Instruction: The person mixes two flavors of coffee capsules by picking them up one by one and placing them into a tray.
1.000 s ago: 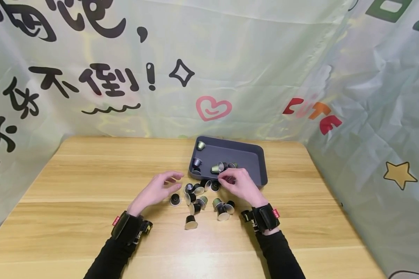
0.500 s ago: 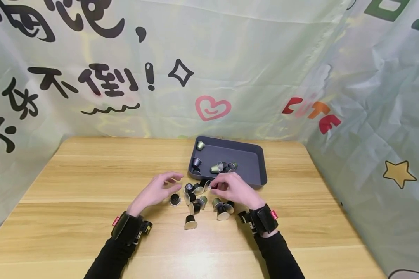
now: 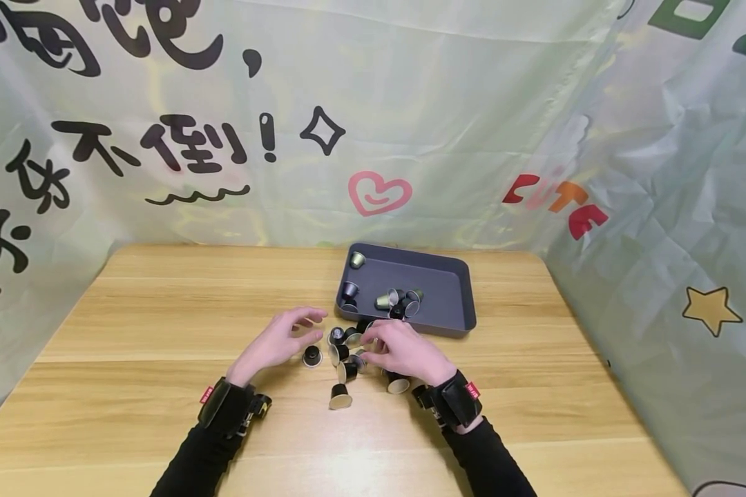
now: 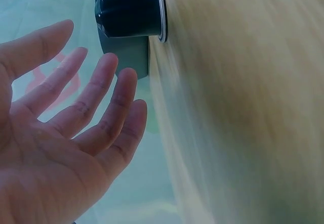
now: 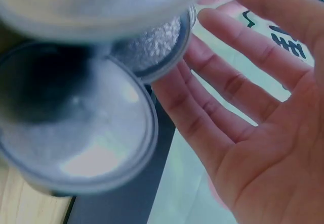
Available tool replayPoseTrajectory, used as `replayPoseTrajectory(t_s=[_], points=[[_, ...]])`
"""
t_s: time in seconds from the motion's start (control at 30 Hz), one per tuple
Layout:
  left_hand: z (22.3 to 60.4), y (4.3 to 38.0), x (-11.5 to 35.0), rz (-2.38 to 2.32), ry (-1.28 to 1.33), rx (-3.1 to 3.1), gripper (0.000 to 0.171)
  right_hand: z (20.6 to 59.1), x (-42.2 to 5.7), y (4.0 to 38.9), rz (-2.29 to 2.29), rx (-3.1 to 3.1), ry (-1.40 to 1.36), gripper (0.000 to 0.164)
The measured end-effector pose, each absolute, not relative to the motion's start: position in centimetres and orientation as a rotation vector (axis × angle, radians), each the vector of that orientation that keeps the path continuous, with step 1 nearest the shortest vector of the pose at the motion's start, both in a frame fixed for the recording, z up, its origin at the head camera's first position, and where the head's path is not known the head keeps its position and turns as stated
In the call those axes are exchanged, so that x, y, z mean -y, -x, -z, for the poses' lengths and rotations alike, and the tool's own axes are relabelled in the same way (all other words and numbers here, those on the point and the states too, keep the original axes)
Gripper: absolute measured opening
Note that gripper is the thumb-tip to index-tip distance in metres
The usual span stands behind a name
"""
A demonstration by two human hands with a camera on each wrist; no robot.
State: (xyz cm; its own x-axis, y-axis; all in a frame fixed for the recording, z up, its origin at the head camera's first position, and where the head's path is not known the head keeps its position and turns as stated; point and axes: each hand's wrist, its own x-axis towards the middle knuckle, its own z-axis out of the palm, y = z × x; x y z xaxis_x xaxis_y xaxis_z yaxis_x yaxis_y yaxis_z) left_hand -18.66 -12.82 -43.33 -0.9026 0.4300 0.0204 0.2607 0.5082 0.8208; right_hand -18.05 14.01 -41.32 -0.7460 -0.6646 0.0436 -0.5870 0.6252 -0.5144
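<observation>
Several coffee capsules lie scattered on the table, mostly black with pale lids, some olive green. My left hand [image 3: 286,338] hovers left of the pile, fingers loosely bent and apart; in the left wrist view a black capsule [image 4: 129,11] stands beyond its fingertips. Over the pile's right part is my right hand [image 3: 404,352], thumb and fingers apart, hiding some capsules beneath it. Its wrist view shows the spread fingers [image 5: 233,82] beside silver-lidded capsules [image 5: 81,133], none visibly held. Behind the pile, the dark grey tray [image 3: 444,293] contains several capsules, including a black one [image 3: 396,312] near its front wall.
A lone black capsule [image 3: 312,356] stands left of the pile, and another [image 3: 340,396] lies nearest the front. The wooden table [image 3: 180,297] meets a printed cloth backdrop [image 3: 472,138] behind and on the right.
My right hand has moved left and toward me, from the tray's front edge to over the pile. The black capsule by the tray's front wall now shows plainly. My left hand stays put.
</observation>
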Motion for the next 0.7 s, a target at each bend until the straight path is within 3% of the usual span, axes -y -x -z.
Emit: replayPoseTrajectory(t_s=[0.7], points=[[43.4,18.7,12.9,-1.353,-0.596,-2.569,0.043,42.4,-12.6,17.8,0.562,-2.719,1.08,0.022]])
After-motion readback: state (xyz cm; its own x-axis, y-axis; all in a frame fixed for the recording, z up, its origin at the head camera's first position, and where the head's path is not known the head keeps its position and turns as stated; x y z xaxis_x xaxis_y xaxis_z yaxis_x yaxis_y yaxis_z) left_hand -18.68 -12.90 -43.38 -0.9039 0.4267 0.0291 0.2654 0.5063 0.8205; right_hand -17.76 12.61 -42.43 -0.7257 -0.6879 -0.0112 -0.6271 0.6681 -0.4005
